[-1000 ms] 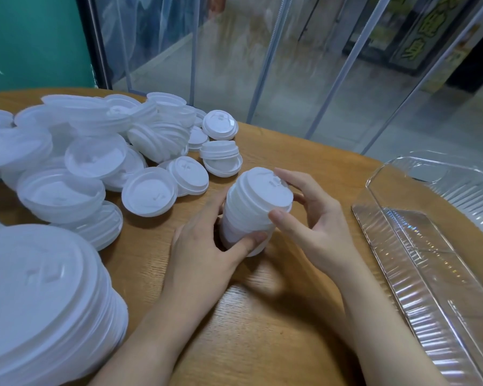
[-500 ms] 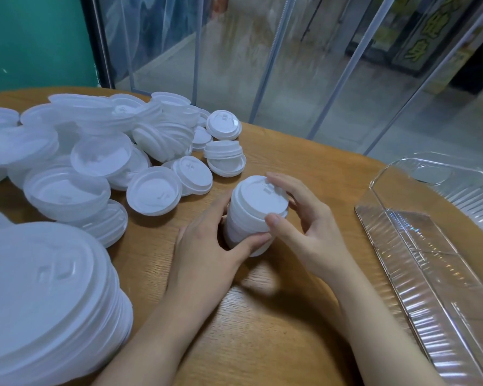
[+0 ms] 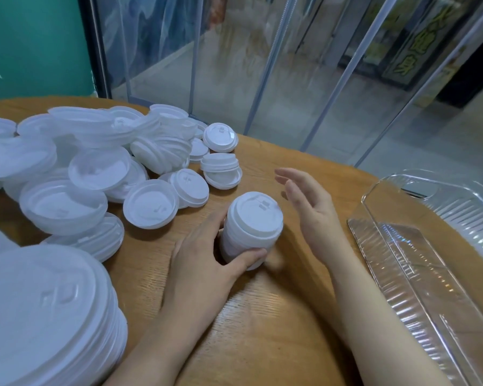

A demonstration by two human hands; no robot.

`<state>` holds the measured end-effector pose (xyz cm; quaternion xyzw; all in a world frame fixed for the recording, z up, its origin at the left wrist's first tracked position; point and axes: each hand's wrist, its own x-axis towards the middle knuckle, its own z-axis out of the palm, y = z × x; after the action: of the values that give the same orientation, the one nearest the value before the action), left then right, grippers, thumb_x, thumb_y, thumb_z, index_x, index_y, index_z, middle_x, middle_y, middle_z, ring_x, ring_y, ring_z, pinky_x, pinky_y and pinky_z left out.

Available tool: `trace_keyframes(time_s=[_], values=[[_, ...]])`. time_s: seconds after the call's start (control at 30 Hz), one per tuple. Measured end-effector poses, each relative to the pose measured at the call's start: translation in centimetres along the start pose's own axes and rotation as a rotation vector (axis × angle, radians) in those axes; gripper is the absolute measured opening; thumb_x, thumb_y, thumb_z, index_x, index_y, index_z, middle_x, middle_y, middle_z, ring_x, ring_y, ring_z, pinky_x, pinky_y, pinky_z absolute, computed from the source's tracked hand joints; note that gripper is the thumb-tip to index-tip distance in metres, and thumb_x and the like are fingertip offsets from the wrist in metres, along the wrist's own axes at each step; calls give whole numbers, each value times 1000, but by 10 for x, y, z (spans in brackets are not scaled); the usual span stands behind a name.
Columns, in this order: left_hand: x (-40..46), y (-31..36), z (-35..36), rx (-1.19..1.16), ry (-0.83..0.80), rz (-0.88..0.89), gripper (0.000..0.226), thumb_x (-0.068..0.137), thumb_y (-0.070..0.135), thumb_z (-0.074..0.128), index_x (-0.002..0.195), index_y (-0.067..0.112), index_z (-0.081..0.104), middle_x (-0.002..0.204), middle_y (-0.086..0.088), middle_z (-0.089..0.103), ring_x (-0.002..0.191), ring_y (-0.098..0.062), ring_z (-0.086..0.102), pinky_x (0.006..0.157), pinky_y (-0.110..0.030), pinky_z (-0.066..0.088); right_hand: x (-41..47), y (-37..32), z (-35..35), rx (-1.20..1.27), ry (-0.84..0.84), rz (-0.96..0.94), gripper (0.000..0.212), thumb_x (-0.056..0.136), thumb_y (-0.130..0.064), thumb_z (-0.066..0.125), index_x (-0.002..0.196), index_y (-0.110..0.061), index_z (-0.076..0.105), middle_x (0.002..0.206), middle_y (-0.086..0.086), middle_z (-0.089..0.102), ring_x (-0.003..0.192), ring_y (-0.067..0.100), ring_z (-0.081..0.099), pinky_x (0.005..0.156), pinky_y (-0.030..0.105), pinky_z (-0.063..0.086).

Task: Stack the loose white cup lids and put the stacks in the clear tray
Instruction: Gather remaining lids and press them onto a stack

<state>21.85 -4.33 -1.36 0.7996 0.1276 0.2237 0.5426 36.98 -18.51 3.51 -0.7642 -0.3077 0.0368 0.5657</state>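
Both hands are over the middle of the wooden table (image 3: 262, 330). Her left hand (image 3: 207, 263) is wrapped round the side of a short stack of white lids (image 3: 251, 227), thumb curled across the near face and fingers behind it, so the stack is gripped and tilted with its top lid facing up toward the camera; its lower end is hidden behind the hand, so I cannot tell whether it rests on the wood. Her right hand (image 3: 307, 207) is clear of the stack, just beside it on the right, palm turned inward with the fingers relaxed and slightly spread, holding nothing. Off to the left lies a jumbled heap of loose lids (image 3: 95, 168), some face up, some upside down, a few already nested into small piles. One of those little piles (image 3: 221, 162) sits at the heap's right edge, near the held stack but not touching it. A big stack of lids (image 3: 45, 316) looms very close to the camera at the lower left. On the right side of the table stands the clear tray (image 3: 402, 246), ribbed plastic with a cut-out handle at its far end, well apart from the gripped stack. Behind the table hang clear plastic strip curtains (image 3: 262, 65).
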Motion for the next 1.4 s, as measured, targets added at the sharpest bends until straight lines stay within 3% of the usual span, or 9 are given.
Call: trace_keyframes(time_s=[0.13,0.33,0.47,0.6,0.8,1.0,1.13,1.27,1.4], values=[[1,-2,1,-10,-1,-12,74,66,70,76,136,59,51,122,37,64,119,0,61,106,-46,48,51,2,2,-203,-88,107,37,97,-38,71,131,-26,64,132,-15,65,124,-1,58,105,30,50],[3,-3,3,-14,-1,-6,74,67,68,77,135,60,50,124,34,65,121,-3,62,105,-45,48,110,1,42,-365,-238,267,85,83,-56,80,152,-19,45,149,-8,51,133,11,51,107,38,48],[2,-3,2,-6,4,8,72,68,66,78,134,61,50,125,36,63,121,-1,61,105,-45,48,132,15,66,-418,-292,261,91,63,-76,79,132,-19,64,127,-5,67,114,14,63,96,34,53],[3,-5,1,12,-3,9,73,68,67,77,135,59,51,125,36,63,122,0,60,105,-44,48,139,24,70,-391,-293,237,30,77,-53,85,88,-29,70,78,-17,64,72,2,58,67,20,41],[2,-4,0,39,12,-4,75,65,73,74,135,62,49,121,39,62,117,2,60,103,-42,48,129,11,52,-277,-204,215,75,72,-59,86,135,-23,66,122,-7,70,111,9,66,96,30,55],[4,0,-2,44,3,-23,77,65,76,71,137,59,50,119,34,66,115,0,61,101,-42,49,78,-38,14,-93,-108,124,70,71,-59,81,130,-23,69,122,-7,74,116,11,68,105,37,53],[3,4,-2,51,2,-20,75,66,77,69,136,56,52,116,34,67,112,-1,62,99,-44,49,28,-55,-4,-15,-67,102,56,78,-40,83,128,-21,68,120,-8,75,113,10,70,95,32,56],[3,6,-3,34,0,-33,78,64,80,67,137,59,50,114,34,67,110,-2,63,98,-44,50,-10,-47,-4,-79,-31,60,67,70,-50,85,129,-27,67,124,-7,73,116,14,68,100,42,56],[4,5,-3,21,-15,-43,76,67,79,71,137,57,51,112,30,69,108,-2,65,96,-45,51,-26,-41,-1,-136,-79,53,67,67,-49,86,129,-33,65,127,-8,71,120,11,66,106,37,52]])
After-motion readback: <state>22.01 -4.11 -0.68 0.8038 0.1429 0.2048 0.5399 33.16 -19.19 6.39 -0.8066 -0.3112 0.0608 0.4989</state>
